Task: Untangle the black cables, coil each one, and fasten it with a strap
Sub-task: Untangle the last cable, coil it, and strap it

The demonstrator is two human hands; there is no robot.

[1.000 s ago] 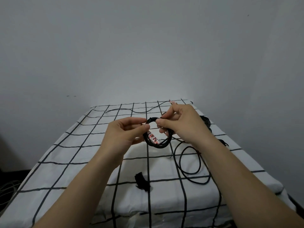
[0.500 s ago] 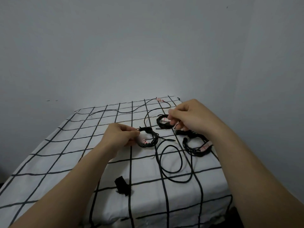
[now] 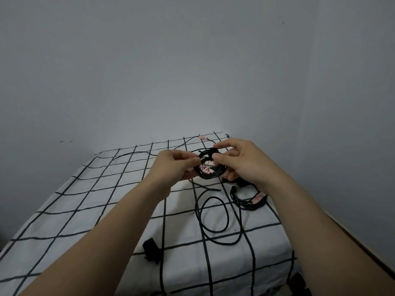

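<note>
Gridded cloth [image 3: 106, 199] — coil [image 3: 210, 176] half-hidden, seemingly pinched

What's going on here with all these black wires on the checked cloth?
A person is tidying cables. The left hand and right hand pinch a small coiled cable just above the table; I cannot tell whether its strap is fastened. A second coil lies on the right by the right forearm. A loose cable lies in open loops in the middle, not yet coiled, and a black strap lies near the front edge.
</note>
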